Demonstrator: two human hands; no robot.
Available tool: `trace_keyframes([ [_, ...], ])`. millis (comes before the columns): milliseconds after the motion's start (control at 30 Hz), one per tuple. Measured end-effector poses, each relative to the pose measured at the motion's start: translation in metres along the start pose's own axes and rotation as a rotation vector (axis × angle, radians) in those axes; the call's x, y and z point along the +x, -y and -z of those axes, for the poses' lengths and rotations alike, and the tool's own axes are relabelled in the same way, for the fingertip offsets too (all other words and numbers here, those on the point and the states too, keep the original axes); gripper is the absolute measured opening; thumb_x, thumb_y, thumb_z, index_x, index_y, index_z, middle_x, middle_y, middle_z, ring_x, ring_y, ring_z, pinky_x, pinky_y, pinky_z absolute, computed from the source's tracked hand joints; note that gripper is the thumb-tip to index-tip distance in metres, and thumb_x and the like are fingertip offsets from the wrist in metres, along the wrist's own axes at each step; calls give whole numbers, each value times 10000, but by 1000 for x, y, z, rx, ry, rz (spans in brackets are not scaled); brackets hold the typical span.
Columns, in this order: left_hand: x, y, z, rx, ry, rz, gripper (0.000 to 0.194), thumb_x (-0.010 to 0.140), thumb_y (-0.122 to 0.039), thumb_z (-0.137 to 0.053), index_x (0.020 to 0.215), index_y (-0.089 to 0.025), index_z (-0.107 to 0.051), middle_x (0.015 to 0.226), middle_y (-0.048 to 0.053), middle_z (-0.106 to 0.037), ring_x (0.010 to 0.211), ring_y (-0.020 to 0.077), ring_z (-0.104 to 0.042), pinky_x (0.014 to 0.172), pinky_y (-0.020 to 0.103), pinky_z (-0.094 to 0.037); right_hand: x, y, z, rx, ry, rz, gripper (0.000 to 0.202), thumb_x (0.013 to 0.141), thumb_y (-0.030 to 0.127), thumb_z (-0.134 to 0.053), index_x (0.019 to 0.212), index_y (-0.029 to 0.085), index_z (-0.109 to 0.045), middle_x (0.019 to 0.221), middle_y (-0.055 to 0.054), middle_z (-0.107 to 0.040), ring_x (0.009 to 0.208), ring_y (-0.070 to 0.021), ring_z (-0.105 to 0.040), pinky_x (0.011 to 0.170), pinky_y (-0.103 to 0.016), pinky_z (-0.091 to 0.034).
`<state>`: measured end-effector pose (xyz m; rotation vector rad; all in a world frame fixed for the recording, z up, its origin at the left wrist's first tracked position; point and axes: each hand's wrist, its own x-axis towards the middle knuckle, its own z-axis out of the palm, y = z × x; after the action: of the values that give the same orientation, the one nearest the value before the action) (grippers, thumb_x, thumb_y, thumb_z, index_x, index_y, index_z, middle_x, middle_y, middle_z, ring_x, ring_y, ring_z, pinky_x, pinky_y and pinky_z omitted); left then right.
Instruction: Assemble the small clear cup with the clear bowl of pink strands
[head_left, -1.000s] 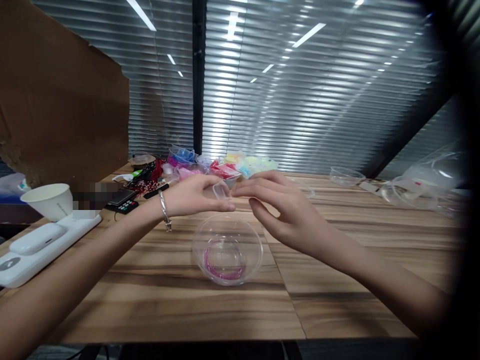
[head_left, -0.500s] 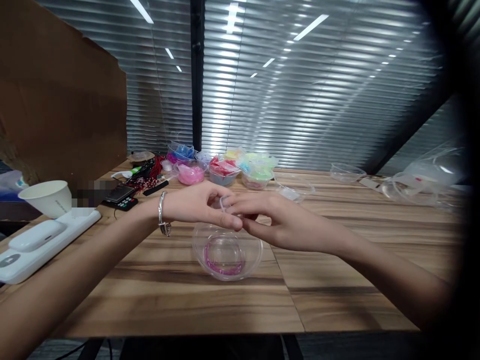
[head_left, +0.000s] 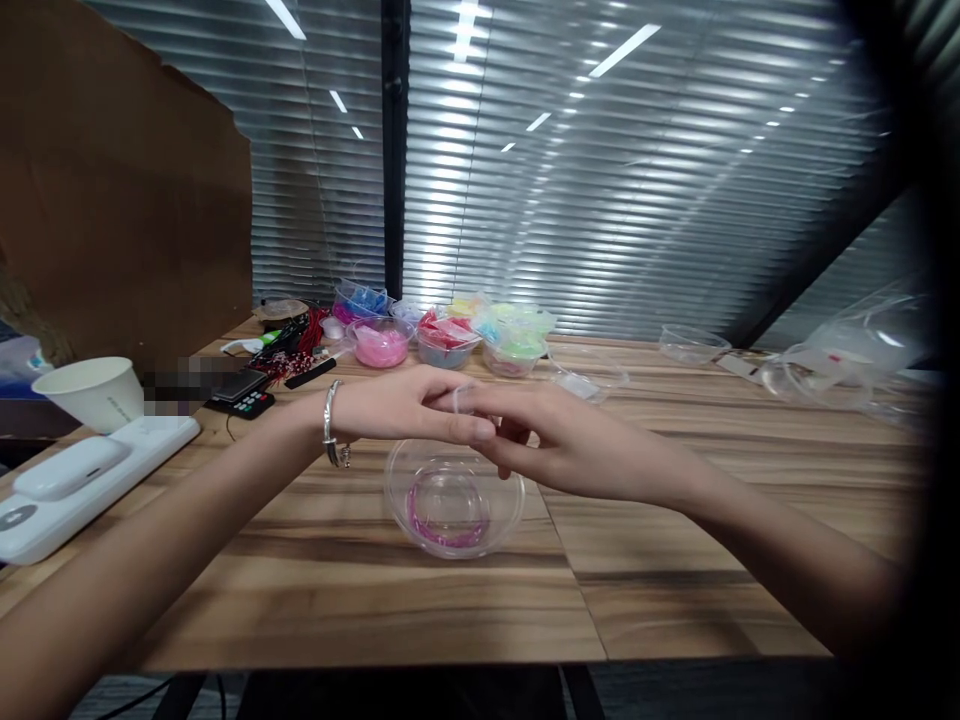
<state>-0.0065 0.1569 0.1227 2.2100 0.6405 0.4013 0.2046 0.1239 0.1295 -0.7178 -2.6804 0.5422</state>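
Both hands, the left hand [head_left: 397,405] and right hand [head_left: 559,440], are meeting fingertip to fingertip, pinching a small clear ring [head_left: 459,398] above the bowl [head_left: 453,497] holding pink cord [head_left: 444,532].

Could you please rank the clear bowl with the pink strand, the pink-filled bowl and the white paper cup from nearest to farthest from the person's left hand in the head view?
From the left hand:
1. Clear bowl with the pink strand, right below the fingers.
2. Pink-filled bowl, just behind the hand on the table.
3. White paper cup, at the far left edge.
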Motion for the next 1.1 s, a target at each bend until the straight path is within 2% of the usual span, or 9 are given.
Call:
trace_keyframes([
  [300,4,15,-6,-456,34,-39,315,857,-434,-645,1086,-219,-669,1097,58,-651,1031,181,-600,910,295,-483,-4,-1,2,17,-77,-49,155,971,286,-489,1081,227,-579,841,42,-632,656,-77,-563,565,-224,-411],
  [433,1,20,-10,-658,28,-1,350,866,-429,-635,1155,-232,-646,1117,74,-663,1037,201,-622,920,338,-494,-6,-2,-1,32,-144,-51,203,968,274,-494,1154,248,-570,966,25,-649,723,-87,-602,605,-227,-467],
  [500,0,22,-10,-755,12,3,341,886,-414,-614,1176,-235,-637,1121,77,-670,1026,199,-634,915,348,-502,-7,-1,-3,52,-233,-42,294,962,256,-504,1255,262,-520,1072,11,-635,755,-87,-615,645,-233,-500],
  [633,-3,25,-8,-818,-66,28,369,891,-378,-623,1224,-219,-616,1194,92,-662,1133,211,-607,993,358,-456,-10,0,-7,41,-463,-31,462,925,209,-547,1362,243,-399,1257,-41,-561,807,-107,-618,695,-267,-530],
  [733,-5,27,-8,-784,-216,65,373,862,-361,-668,1196,-202,-622,1232,102,-653,1217,229,-562,1057,381,-393,-13,-1,-9,28,-514,-32,345,901,143,-532,1231,221,-468,1172,-37,-591,812,-122,-610,679,-272,-512],
  [800,-7,29,-10,-754,-307,72,352,845,-338,-692,1158,-194,-623,1225,101,-659,1226,227,-558,1076,391,-372,-13,-2,-10,-4,-459,-46,206,878,85,-500,1046,200,-535,984,-11,-626,768,-121,-595,652,-264,-478],
  [900,-12,32,-14,-672,-389,92,366,816,-316,-724,1135,-186,-602,1204,98,-667,1203,222,-575,1072,400,-375,-10,-6,-16,-64,-281,-72,195,841,20,-465,859,178,-577,800,14,-623,714,-116,-570,634,-255,-420],
  [1000,-19,34,-21,-578,-414,135,380,787,-320,-746,1108,-188,-588,1206,95,-664,1167,224,-597,1030,399,-416,-5,-11,-26,-81,-114,-87,211,851,38,-469,868,168,-634,806,0,-655,714,-124,-577,648,-257,-407],
  [1100,-24,37,-27,-547,-370,172,416,778,-328,-747,1122,-189,-559,1231,107,-653,1165,230,-599,979,391,-462,0,-16,-36,-72,28,-82,198,885,110,-491,948,166,-670,868,-37,-682,773,-154,-604,693,-272,-427],
])
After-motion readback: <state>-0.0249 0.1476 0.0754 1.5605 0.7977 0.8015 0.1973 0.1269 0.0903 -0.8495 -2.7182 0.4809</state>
